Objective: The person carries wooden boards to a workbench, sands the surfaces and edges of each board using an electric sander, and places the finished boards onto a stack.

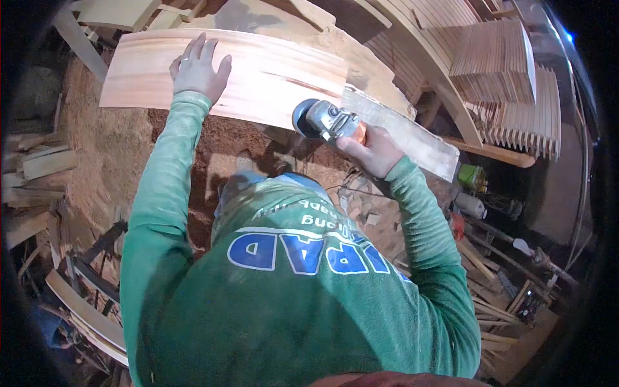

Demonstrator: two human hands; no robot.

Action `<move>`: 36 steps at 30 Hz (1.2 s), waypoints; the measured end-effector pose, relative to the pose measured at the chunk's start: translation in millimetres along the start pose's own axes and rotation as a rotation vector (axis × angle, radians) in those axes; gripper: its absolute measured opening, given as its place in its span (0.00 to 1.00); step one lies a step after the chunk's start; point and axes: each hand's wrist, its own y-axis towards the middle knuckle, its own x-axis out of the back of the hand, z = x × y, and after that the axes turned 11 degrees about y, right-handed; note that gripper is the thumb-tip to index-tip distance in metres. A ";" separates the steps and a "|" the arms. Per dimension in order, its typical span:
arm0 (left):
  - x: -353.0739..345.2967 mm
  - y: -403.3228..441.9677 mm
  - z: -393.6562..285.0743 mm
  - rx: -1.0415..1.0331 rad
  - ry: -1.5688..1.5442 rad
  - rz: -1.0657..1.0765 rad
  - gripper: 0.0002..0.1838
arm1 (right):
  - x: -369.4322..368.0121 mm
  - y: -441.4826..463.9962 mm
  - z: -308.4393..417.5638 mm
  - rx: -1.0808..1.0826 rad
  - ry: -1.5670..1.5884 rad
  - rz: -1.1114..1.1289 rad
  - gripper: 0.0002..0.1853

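Observation:
A wide, pale reddish wooden board (258, 71) lies across the work surface. On its left part rests my left hand (198, 72), palm down with the fingers spread and a ring on one finger. My right hand (375, 149) is wrapped round the body of an angle grinder (332, 119) with a silver head and an orange housing. The grinder's round disc is at the board's near edge, right of the middle; whether they touch cannot be made out. A long grey, worn plank (403, 129) extends to the right from the board's right end.
Stacked cut wooden pieces (495, 61) stand at the upper right, by a curved wooden beam (432, 61). A green container (472, 177) sits right of the grey plank. Wood scraps (48, 161) are piled at the left. Sawdust covers the floor.

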 end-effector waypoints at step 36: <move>7.5 3.2 -7.3 0.044 0.119 0.073 0.33 | 43.1 39.6 26.6 0.089 0.006 0.244 0.41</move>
